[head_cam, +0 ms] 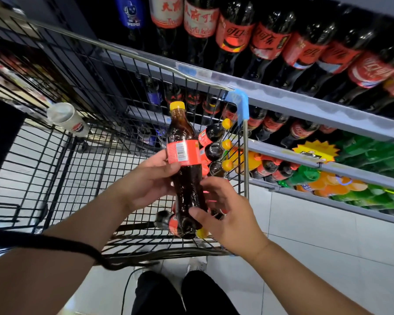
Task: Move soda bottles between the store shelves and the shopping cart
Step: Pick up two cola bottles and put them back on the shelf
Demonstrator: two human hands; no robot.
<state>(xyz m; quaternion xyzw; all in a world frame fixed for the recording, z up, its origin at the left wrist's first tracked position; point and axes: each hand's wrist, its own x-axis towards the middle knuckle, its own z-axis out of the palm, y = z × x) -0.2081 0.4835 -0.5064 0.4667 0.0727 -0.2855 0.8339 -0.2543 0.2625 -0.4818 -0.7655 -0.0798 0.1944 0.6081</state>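
Observation:
I hold a dark cola bottle (184, 155) with a yellow cap and red label upright over the black wire shopping cart (82, 142). My left hand (146, 183) grips its middle from the left, thumb on the label. My right hand (223, 210) holds its lower part, with the thumb across the base. Three more yellow-capped cola bottles (214, 133) lie stacked against the cart's right wall. Another cola bottle (168, 221) lies on the cart floor under my hands.
Grey store shelves (305, 103) run along the right, filled with large cola bottles (271, 39) above and green and orange soda bottles (341, 185) lower down. A Pepsi cup (67, 119) sits on the cart's far rim. A black cord crosses my left forearm. White floor tiles lie below.

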